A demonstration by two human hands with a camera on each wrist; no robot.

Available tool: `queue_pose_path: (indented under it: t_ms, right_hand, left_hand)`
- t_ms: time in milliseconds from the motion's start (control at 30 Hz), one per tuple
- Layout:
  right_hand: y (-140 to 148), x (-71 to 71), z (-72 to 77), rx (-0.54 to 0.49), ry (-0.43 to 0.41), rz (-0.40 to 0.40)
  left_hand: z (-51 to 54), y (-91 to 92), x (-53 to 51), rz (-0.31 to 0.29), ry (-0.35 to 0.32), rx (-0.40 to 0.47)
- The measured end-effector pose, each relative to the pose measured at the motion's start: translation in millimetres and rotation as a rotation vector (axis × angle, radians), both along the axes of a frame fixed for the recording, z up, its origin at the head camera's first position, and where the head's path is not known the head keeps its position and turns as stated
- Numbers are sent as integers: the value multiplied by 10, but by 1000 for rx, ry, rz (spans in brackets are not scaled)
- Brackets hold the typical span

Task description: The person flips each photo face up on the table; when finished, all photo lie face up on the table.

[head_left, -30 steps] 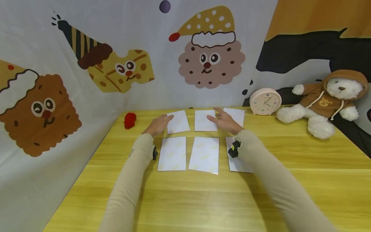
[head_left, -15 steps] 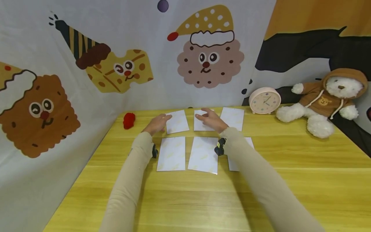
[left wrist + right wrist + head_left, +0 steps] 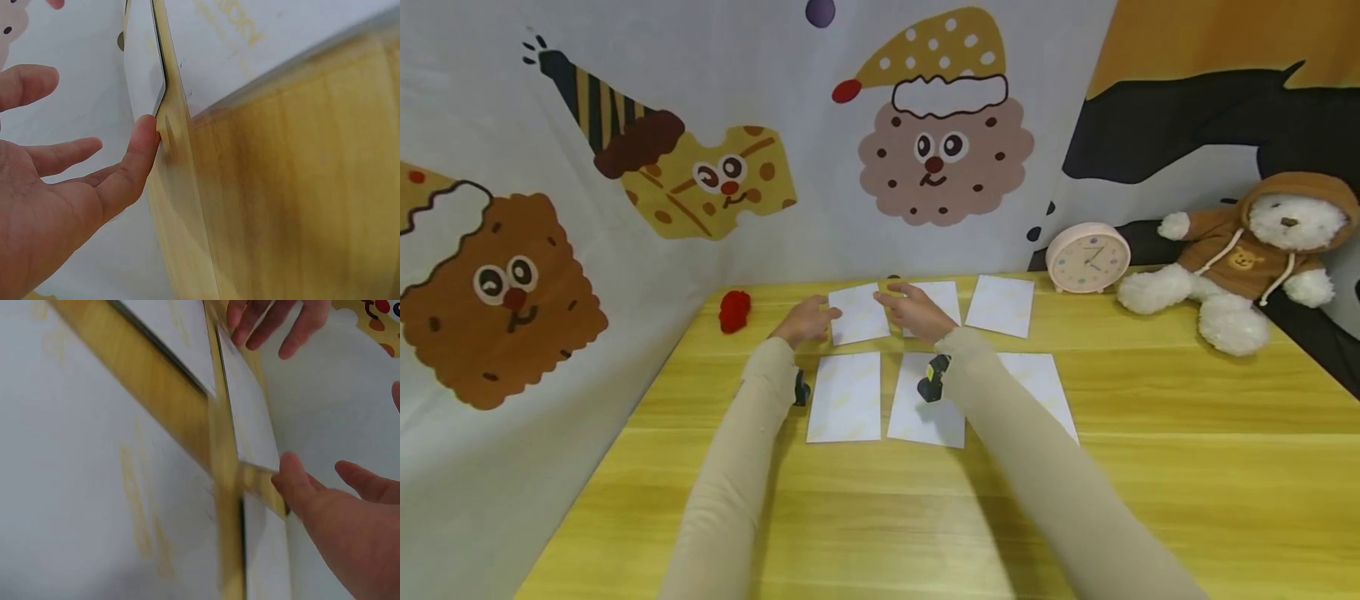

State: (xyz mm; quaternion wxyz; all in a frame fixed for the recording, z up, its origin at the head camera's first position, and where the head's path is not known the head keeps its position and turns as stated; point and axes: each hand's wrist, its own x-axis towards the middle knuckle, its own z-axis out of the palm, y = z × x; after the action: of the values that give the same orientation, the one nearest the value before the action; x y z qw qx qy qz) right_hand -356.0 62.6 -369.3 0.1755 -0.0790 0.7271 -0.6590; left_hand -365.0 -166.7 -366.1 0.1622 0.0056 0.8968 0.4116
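Observation:
Several white cards with faint yellow print lie in two rows on the wooden table. In the head view my left hand (image 3: 807, 321) is at the left edge of the back-left card (image 3: 859, 315). Its fingers are spread in the left wrist view, one fingertip (image 3: 147, 128) at that card's corner; whether it touches, I cannot tell. My right hand (image 3: 919, 312) hovers over the back-middle card (image 3: 942, 297), fingertips reaching toward the back-left card's right edge. Spread fingers (image 3: 294, 478) show in the right wrist view, holding nothing. My right forearm partly covers the front-middle card (image 3: 917, 417).
The back-right card (image 3: 1000, 306) and front-left card (image 3: 847, 398) lie flat. A red fuzzy object (image 3: 734, 312) sits at the table's back left. At the back right stand a pink clock (image 3: 1087, 257) and a plush bear (image 3: 1243, 258). A printed cloth (image 3: 820, 217) hangs behind.
My right hand has moved left, from between the back-middle and back-right cards toward the back-left card, uncovering the back-right card. My left hand has barely moved. The cards look unmoved.

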Motion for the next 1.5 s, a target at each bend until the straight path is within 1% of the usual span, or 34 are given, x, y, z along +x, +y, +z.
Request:
queue_pose_path:
  t_ms: [133, 233, 300, 367, 433, 567, 700, 833, 900, 1000, 1067, 1133, 1200, 1267, 1367, 1500]
  right_hand:
    - [-136, 0, -23, 26, 0, -16]
    - [-202, -9, -55, 46, 7, -26]
    - [-225, -19, -82, 56, 9, -43]
    - [-239, -19, -95, 77, 10, -56]
    - [-243, -25, -100, 95, 16, -69]
    - [-239, -31, -75, 104, 32, -86]
    - [-228, -32, -45, 124, 28, -94]
    - [-218, -38, -42, 121, 7, -96]
    - [-220, -37, -48, 117, -4, -91]
    - [-229, -32, -52, 129, -13, -82]
    - [-247, -34, -52, 154, -13, -73]
    - [-269, -27, -49, 194, -2, -67]
    - [-297, -20, -51, 267, 34, -55]
    - [-330, -4, -48, 345, 86, -42]
    - [-380, 25, -36, 438, 182, -12]
    - [-434, 40, -13, 503, 263, 32]
  left_hand:
    - [31, -19, -9, 0, 31, -50]
    - [35, -3, -36, -14, 49, -60]
    - [28, 15, -60, -24, 47, -56]
    - [20, 30, -79, -28, 30, -48]
    - [19, 43, -86, -30, 24, -56]
    - [24, 63, -86, -32, 46, -65]
    - [26, 74, -86, -25, 58, -65]
    - [24, 79, -84, -8, 44, -43]
    - [16, 79, -83, 6, 38, -22]
    - [-6, 71, -81, 37, 23, 31]
    - [-20, 59, -86, 67, 12, 103]
    - [-29, 49, -87, 100, 17, 182]
    - [-31, 47, -86, 131, 34, 263]
    - [-16, 49, -74, 151, 60, 311]
    - [14, 44, -54, 168, 86, 339]
    - [28, 8, -63, 184, 93, 368]
